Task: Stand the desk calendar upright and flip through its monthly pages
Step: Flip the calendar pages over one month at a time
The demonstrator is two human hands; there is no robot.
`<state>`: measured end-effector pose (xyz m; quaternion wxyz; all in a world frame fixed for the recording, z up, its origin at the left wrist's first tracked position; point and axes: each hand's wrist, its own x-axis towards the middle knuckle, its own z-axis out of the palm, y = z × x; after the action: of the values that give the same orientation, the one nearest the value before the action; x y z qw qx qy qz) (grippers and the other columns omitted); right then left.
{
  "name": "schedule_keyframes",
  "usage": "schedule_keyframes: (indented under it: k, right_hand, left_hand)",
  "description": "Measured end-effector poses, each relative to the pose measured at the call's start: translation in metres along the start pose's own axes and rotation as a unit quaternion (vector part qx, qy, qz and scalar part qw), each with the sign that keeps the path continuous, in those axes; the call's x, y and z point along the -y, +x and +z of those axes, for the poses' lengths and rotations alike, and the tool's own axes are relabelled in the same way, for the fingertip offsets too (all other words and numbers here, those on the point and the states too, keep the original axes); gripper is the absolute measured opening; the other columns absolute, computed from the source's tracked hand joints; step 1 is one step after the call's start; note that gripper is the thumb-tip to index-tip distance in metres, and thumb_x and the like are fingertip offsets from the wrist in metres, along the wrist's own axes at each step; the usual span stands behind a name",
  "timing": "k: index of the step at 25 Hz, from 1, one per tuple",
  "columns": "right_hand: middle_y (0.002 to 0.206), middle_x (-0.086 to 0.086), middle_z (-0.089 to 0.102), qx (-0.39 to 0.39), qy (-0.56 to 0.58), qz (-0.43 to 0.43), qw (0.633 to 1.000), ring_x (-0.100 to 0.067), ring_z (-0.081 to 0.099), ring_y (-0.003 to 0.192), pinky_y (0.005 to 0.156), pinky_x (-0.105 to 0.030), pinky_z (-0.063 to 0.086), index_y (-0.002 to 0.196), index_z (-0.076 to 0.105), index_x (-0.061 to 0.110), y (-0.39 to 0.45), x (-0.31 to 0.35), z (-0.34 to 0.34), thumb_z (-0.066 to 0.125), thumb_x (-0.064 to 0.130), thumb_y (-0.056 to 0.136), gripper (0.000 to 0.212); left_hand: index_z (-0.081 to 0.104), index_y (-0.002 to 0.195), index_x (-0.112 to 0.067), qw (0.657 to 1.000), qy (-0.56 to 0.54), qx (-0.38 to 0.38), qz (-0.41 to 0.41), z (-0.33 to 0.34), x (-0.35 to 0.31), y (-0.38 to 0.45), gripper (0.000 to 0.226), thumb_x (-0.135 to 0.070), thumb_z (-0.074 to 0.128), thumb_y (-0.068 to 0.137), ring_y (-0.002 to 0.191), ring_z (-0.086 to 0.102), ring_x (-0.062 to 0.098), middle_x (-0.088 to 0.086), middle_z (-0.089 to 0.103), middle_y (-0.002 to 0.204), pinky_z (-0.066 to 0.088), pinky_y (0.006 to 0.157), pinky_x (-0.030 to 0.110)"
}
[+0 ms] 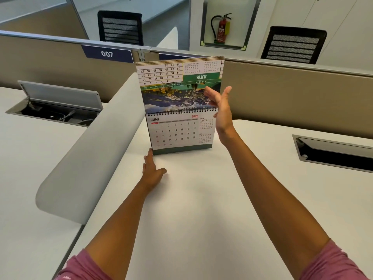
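Both bare arms reach forward: the left hand lies flat, palm down, fingers extended, while the right hand is raised, open, fingers spread.

Calendar on desk, between hands

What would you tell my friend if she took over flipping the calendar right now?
Left hand: flat on the desk, fingertips at the calendar base's left corner.
Right hand: open, against the right edge of the raised page.
Done: calendar stands upright; a June 2026 grid faces you.
Left: push the raised page over the spiral, then flip the remaining months.
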<state>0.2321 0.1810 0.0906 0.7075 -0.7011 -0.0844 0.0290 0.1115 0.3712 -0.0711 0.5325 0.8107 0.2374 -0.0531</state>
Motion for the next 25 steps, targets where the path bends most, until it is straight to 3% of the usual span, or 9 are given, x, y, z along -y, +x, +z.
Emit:
schedule_keyframes:
  k: [3,5,8,10,18,25]
  right_hand:
    - [0.136,0.003,0.056,-0.034,-0.261,-0.103,0.959,-0.011,0.036,0.126,0.109,-0.046,0.024,0.130,0.058,0.031,-0.002,-0.017,0.001,0.013,0.054,0.099,0.059]
    - [0.137,0.007,0.055,-0.033,-0.366,-0.147,0.918,-0.012,0.031,0.129,0.105,-0.041,0.017,0.130,0.056,0.031,-0.003,-0.028,-0.002,0.019,0.056,0.098,0.056]
    - [0.145,0.006,0.050,-0.015,-0.472,-0.180,0.863,-0.019,0.024,0.143,0.113,-0.046,0.012,0.137,0.051,0.027,-0.004,-0.043,-0.006,0.022,0.058,0.097,0.058]
    - [0.147,0.004,0.047,-0.003,-0.495,-0.183,0.849,-0.020,0.022,0.145,0.116,-0.047,0.009,0.138,0.049,0.025,-0.005,-0.048,-0.007,0.022,0.060,0.096,0.061]
    - [0.157,0.003,0.036,0.001,-0.476,-0.191,0.858,-0.019,0.014,0.150,0.120,-0.047,0.005,0.147,0.039,0.025,-0.008,-0.050,-0.008,0.026,0.062,0.094,0.065]
    - [0.157,-0.001,0.035,-0.068,-0.433,-0.211,0.874,-0.020,0.019,0.148,0.119,-0.041,0.010,0.146,0.038,0.018,-0.033,-0.079,-0.022,0.037,0.053,0.097,0.059]
  left_hand:
    - [-0.003,0.156,-0.030,1.000,-0.003,-0.002,-0.002,0.000,0.001,0.001,0.093,-0.007,0.059,0.090,0.153,-0.011,0.031,0.003,-0.006,0.166,0.001,0.123,0.046]
    - [-0.003,0.156,-0.029,1.000,0.000,-0.003,0.004,0.000,0.001,0.000,0.093,-0.007,0.058,0.090,0.153,-0.011,0.030,0.003,-0.005,0.166,0.001,0.123,0.045]
    - [-0.003,0.156,-0.027,1.000,0.006,-0.002,0.011,0.000,0.001,0.000,0.092,-0.006,0.058,0.090,0.153,-0.008,0.030,0.002,-0.004,0.166,0.001,0.124,0.044]
    - [-0.003,0.156,-0.027,1.000,0.004,-0.001,0.007,0.000,0.000,0.000,0.092,-0.008,0.058,0.091,0.153,-0.008,0.031,0.001,-0.005,0.166,0.001,0.124,0.045]
    - [-0.004,0.156,-0.029,1.000,0.009,0.002,-0.008,-0.001,0.002,0.002,0.094,-0.010,0.059,0.090,0.153,-0.009,0.032,0.002,-0.007,0.166,0.002,0.124,0.046]
    - [-0.005,0.156,-0.020,0.999,0.029,0.003,0.021,0.001,0.000,0.001,0.096,-0.002,0.059,0.087,0.153,-0.013,0.022,0.001,-0.001,0.167,-0.006,0.123,0.037]
